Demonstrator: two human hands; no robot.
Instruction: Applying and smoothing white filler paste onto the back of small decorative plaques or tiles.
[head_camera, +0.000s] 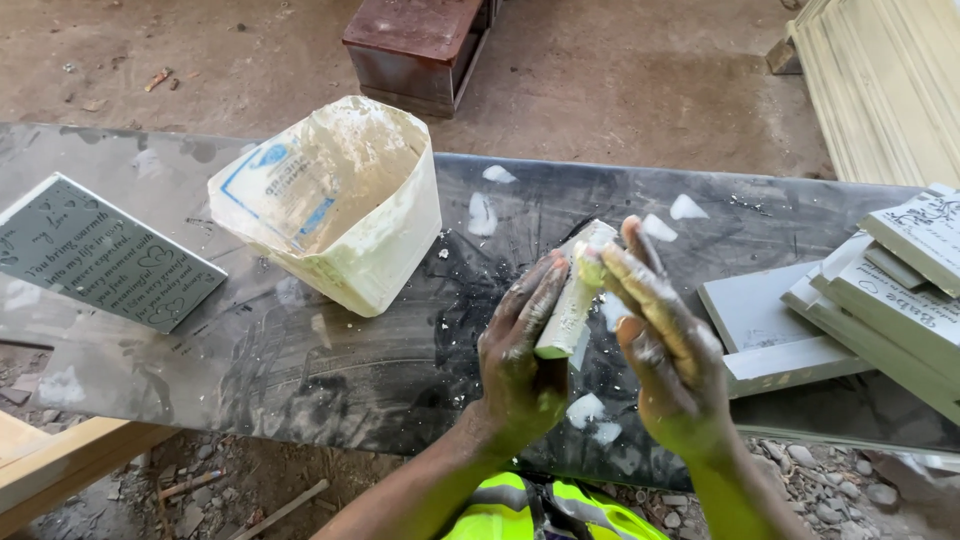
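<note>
Left hand (520, 355) gripping a small pale slab (572, 300) on edge above the dark desk (300, 370), right hand (665, 345) open and flat against its side, maybe to smear paste from the cut white tub (335, 205) nearby.
</note>
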